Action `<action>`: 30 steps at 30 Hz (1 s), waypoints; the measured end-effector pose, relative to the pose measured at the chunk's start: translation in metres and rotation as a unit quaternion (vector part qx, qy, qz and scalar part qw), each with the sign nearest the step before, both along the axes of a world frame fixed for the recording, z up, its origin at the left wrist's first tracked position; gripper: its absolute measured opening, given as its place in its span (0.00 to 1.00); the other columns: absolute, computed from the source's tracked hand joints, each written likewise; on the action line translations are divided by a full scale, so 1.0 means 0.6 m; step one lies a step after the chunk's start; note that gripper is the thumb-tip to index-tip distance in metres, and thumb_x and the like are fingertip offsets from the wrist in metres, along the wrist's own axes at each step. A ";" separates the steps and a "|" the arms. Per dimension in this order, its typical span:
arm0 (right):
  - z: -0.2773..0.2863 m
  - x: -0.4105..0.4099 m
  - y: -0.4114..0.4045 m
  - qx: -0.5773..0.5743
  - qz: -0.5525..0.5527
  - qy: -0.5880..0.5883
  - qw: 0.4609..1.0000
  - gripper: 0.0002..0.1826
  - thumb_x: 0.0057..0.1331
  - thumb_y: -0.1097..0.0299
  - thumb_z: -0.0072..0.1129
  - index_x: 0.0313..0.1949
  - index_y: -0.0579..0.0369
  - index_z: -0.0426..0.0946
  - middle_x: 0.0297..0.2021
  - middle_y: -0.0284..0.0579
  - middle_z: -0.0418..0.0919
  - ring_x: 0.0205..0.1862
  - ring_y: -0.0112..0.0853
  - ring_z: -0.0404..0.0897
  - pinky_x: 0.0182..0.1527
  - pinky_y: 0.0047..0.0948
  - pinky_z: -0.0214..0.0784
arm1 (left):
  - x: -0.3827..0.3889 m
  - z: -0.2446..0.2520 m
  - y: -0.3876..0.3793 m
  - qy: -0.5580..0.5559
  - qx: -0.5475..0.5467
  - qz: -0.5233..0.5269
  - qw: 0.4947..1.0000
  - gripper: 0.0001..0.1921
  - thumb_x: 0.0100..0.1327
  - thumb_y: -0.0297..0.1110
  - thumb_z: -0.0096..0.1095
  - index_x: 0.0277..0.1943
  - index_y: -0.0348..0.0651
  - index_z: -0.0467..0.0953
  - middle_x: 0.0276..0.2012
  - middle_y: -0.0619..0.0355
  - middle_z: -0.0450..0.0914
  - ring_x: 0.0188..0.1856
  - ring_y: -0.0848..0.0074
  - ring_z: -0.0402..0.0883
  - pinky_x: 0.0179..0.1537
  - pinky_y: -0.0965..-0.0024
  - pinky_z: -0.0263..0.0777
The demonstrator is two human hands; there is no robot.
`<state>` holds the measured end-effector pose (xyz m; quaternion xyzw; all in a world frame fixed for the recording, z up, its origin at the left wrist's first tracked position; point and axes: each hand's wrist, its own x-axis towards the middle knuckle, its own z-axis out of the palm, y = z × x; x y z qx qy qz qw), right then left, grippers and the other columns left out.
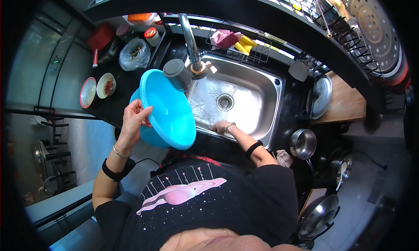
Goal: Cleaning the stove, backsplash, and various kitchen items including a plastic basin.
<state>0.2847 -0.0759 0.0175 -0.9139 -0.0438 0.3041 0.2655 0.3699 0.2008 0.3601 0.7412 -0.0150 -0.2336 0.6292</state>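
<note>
My left hand [136, 116] grips the rim of a bright blue plastic basin [167, 110], thumb on the inside. The basin is tilted over the left edge of the stainless steel sink [265, 113], and no contents show in it. Down at the sink's near left side is my right hand [221, 127], its fingers partly hidden and blurred; whether it holds anything is unclear. Water appears to stream from the chrome faucet [189, 38] into the sink, left of the drain [225, 102]. A dark grey cylinder [176, 73] stands between faucet and basin.
A wire rack [262, 54] with cloths and yellow gloves is behind the sink. On the left counter are bowls [106, 85], a plastic bag [135, 54] and jars [152, 37]. A pot lid [321, 96], wooden board [347, 99] and saucepan [303, 143] lie right. A dark shelf [229, 10] overhangs the back.
</note>
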 end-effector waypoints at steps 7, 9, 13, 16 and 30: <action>0.232 0.022 -0.120 -0.026 -0.099 -0.149 0.983 0.16 0.50 0.72 0.48 0.34 0.33 0.81 0.31 0.39 0.79 0.37 0.37 0.78 0.36 0.32 0.70 | 0.016 -0.053 -0.009 0.045 -0.013 0.088 0.995 0.06 0.50 0.23 0.55 0.28 0.42 0.64 0.20 0.62 0.71 0.18 0.81 0.72 0.17 0.80 0.68; 0.308 0.045 -0.167 0.077 -0.122 -0.262 0.954 0.19 0.45 0.82 0.47 0.33 0.47 0.80 0.32 0.41 0.79 0.38 0.34 0.78 0.42 0.29 0.69 | 0.026 -0.086 -0.014 0.061 -0.026 0.126 0.990 0.07 0.47 0.21 0.54 0.29 0.42 0.65 0.22 0.61 0.71 0.18 0.80 0.71 0.17 0.78 0.66; 0.464 0.099 -0.216 0.136 -0.157 -0.485 0.850 0.14 0.44 0.84 0.48 0.29 0.52 0.78 0.32 0.39 0.78 0.37 0.36 0.77 0.41 0.29 0.69 | 0.042 -0.179 -0.022 0.091 -0.037 0.182 0.978 0.10 0.40 0.16 0.49 0.27 0.41 0.66 0.23 0.62 0.68 0.25 0.77 0.68 0.26 0.76 0.65; 0.503 0.158 -0.239 -0.016 -0.141 -0.550 0.823 0.13 0.44 0.83 0.49 0.27 0.51 0.77 0.32 0.38 0.76 0.36 0.39 0.76 0.39 0.33 0.69 | 0.044 -0.238 -0.044 0.045 -0.086 0.205 0.974 0.10 0.39 0.15 0.49 0.24 0.41 0.66 0.22 0.62 0.69 0.26 0.79 0.67 0.27 0.76 0.63; 0.371 0.152 -0.119 0.140 -0.158 -0.503 0.838 0.06 0.48 0.80 0.51 0.25 0.57 0.75 0.22 0.44 0.74 0.24 0.35 0.74 0.30 0.29 0.67 | 0.021 -0.316 -0.051 0.133 -0.233 0.249 0.931 0.14 0.34 0.14 0.48 0.29 0.38 0.68 0.26 0.59 0.72 0.30 0.74 0.70 0.32 0.76 0.68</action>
